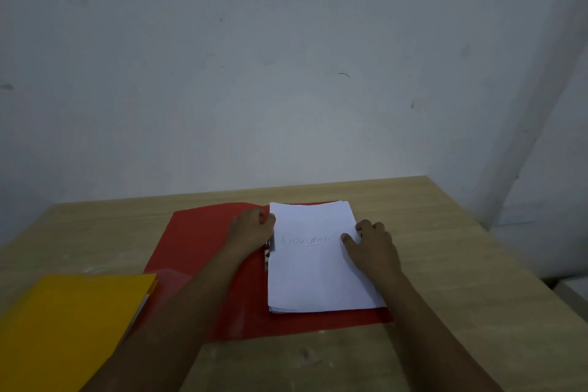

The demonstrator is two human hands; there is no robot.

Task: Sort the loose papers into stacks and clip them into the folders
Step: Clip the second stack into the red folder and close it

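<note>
A red folder (pixel 197 239) lies open on the wooden table. On its right half sits a stack of white papers (pixel 315 277) with the handwritten word "Dokumen" on the top sheet. A metal clip (pixel 267 253) runs along the stack's left edge at the folder's spine. My left hand (pixel 251 229) rests at the stack's upper left edge, fingertips touching the papers just above the clip. My right hand (pixel 372 245) grips the stack's right edge, thumb on top and fingers curled around the side. A shut yellow folder (pixel 70 325) lies at the near left.
The wooden table (pixel 445 264) stands against a plain grey wall, its right edge running down the right side of the view. The yellow folder overlaps the red folder's near left corner.
</note>
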